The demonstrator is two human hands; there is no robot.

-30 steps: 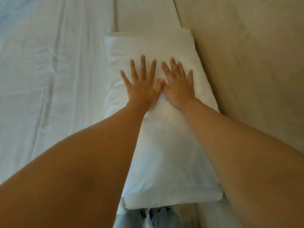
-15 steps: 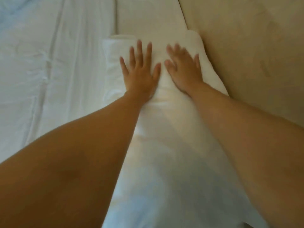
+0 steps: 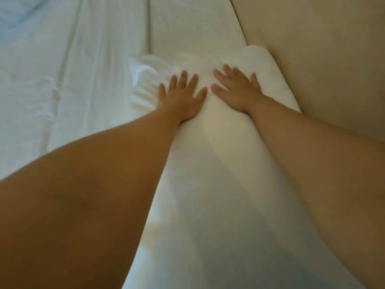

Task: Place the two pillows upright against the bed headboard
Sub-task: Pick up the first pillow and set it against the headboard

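A white pillow (image 3: 216, 167) runs from the bottom of the view up the middle, its right side leaning on the beige headboard (image 3: 325, 59). My left hand (image 3: 181, 94) lies flat on the pillow's far end, fingers spread. My right hand (image 3: 235, 88) presses flat beside it, closer to the headboard. Neither hand grips the fabric. Beyond the pillow's far end lies another white pillow (image 3: 193, 28), flat along the headboard. The far left corner of the near pillow is crumpled.
A white sheet (image 3: 62, 80) with long creases covers the mattress on the left. A bluish fold of bedding (image 3: 16, 13) shows at the top left corner.
Both hands have slid farther along the pillow toward its far end, and the view has moved closer. The pillow's far left corner has crumpled and its near end has left the view.
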